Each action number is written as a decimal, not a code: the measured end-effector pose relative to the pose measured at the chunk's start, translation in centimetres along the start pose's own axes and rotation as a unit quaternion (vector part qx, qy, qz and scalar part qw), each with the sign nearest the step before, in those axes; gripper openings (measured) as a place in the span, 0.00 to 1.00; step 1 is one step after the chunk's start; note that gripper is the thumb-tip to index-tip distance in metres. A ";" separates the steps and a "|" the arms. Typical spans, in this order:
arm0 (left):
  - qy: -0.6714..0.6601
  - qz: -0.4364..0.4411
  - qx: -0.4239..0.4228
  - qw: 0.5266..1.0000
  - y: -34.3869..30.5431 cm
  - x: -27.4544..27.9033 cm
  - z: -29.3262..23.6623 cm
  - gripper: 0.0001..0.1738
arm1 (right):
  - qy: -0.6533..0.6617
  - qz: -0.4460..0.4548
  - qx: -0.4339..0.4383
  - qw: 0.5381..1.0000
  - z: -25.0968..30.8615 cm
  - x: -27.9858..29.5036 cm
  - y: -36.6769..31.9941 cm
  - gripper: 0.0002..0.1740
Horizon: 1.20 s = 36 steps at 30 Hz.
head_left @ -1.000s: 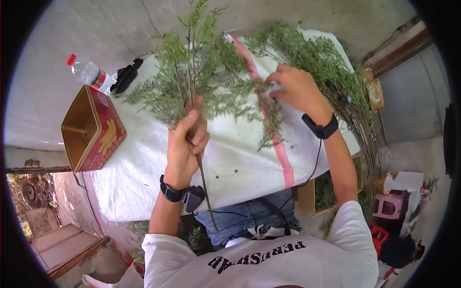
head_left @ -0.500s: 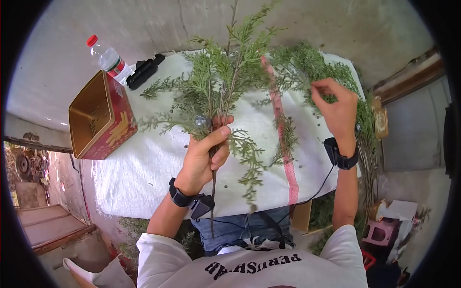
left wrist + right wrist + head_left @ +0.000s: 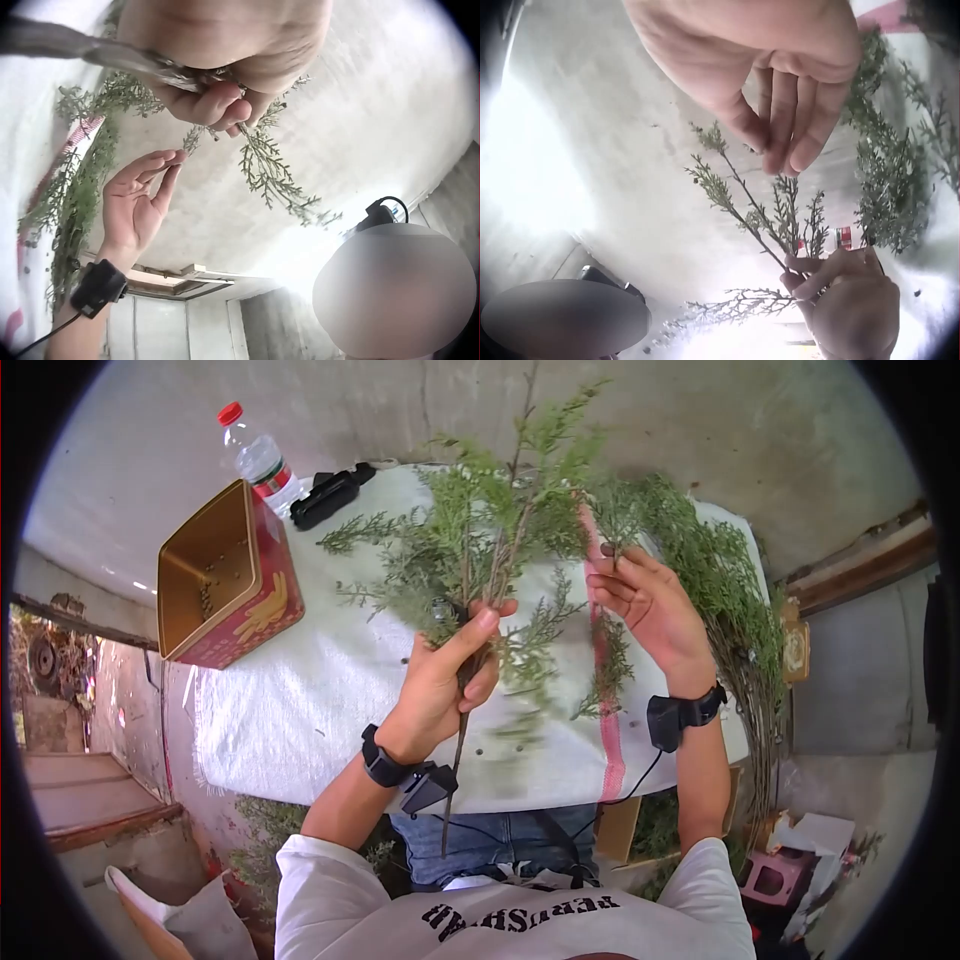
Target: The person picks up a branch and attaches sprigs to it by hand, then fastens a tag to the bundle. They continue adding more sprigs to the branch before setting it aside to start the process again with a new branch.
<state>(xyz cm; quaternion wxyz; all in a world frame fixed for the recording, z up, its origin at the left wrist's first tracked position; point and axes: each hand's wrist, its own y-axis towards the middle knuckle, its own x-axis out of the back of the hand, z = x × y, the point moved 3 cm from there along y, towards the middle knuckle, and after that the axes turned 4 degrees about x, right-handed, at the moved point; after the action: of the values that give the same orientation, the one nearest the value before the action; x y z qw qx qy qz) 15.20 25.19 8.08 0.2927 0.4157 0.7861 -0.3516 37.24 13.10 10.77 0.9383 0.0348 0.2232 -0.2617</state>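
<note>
My left hand (image 3: 440, 685) grips a bunch of leafy evergreen branches (image 3: 515, 510) by their thin brown stems, thumb across the front. One long stem (image 3: 452, 790) runs down below the fist towards the lap. A loose-hanging side spray (image 3: 530, 650) blurs beside the knuckles. To the right of the bunch is my right hand (image 3: 655, 615), thumb and fingertips pinched together, palm partly turned up. In the left wrist view a small green sprig (image 3: 193, 140) shows at those fingertips. Another sprig (image 3: 612, 665) lies on the white woven sheet (image 3: 300, 720) below this hand.
A red tin (image 3: 282, 595) with small round bits inside stands at the left. Behind it are a plastic bottle (image 3: 265, 470) and a black object (image 3: 330, 495). Piled branches (image 3: 735, 580) cover the right edge. A cardboard box (image 3: 618, 828) of greenery sits below the table.
My right hand moved out to the right from near the bunch, then came back left, its fingertips pinched. The left hand keeps its hold on the branches, and a hanging spray has swung.
</note>
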 end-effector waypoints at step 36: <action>0.020 0.025 0.059 0.998 -0.7 0.2 1.2 0.19 | 0.175 0.079 -0.065 0.979 -5.5 -8.3 -2.5 0.09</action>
<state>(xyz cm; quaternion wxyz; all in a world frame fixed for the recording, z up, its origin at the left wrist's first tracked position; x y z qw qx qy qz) 14.66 24.06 7.46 0.2606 0.4586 0.7591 -0.3816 27.46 15.92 9.64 0.9026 0.0364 0.3973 -0.1617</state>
